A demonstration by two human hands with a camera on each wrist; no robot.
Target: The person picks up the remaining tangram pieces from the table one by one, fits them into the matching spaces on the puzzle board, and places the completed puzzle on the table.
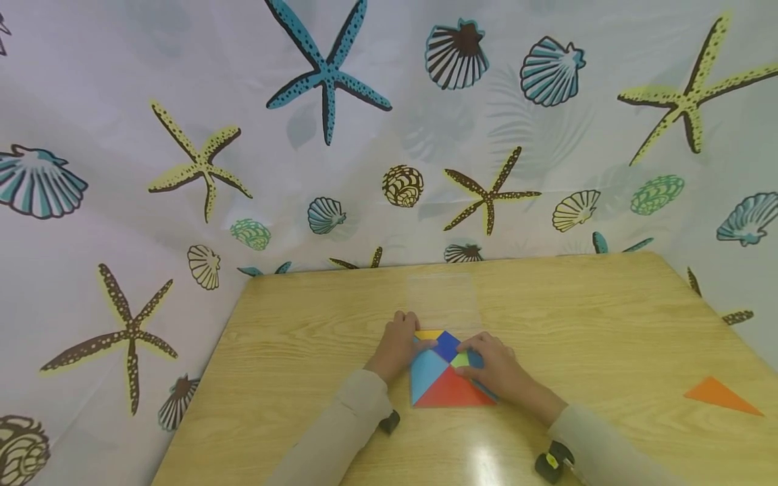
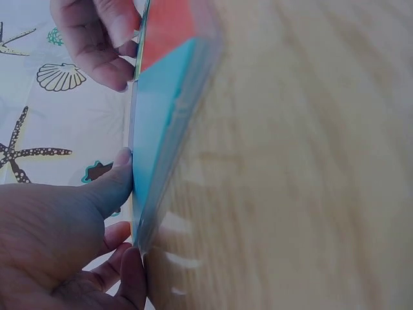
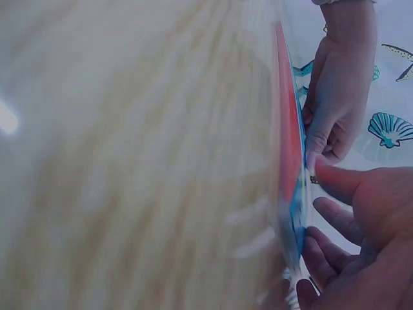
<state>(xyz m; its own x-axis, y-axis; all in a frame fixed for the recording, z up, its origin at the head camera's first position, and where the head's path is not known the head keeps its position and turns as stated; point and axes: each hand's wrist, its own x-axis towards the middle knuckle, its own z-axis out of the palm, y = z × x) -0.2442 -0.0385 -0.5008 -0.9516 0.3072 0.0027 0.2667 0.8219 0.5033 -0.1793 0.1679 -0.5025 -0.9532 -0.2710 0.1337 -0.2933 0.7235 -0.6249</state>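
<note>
Flat coloured tangram pieces lie together in a clear shallow tray [image 2: 205, 48] on the table. Among them are a light-blue triangle [image 1: 425, 375], a red triangle [image 1: 452, 393], a blue square [image 1: 446, 346], a yellow piece [image 1: 429, 334] and a small lime-green piece [image 1: 460, 360]. My left hand [image 1: 396, 345] grips the tray's far left corner, thumb over the pieces and fingers at the edge. On the right side, my right hand [image 1: 500, 368] has thumb and index finger on either side of the lime-green piece, pinching it. That hand partly hides another blue piece [image 1: 476, 360].
An orange triangle [image 1: 722, 396] lies apart near the table's right edge. Behind the tray a clear plastic sheet [image 1: 444, 297] rests on the wooden table [image 1: 316, 317]. A cloth [image 1: 365, 182] printed with starfish and shells hangs along the back and sides.
</note>
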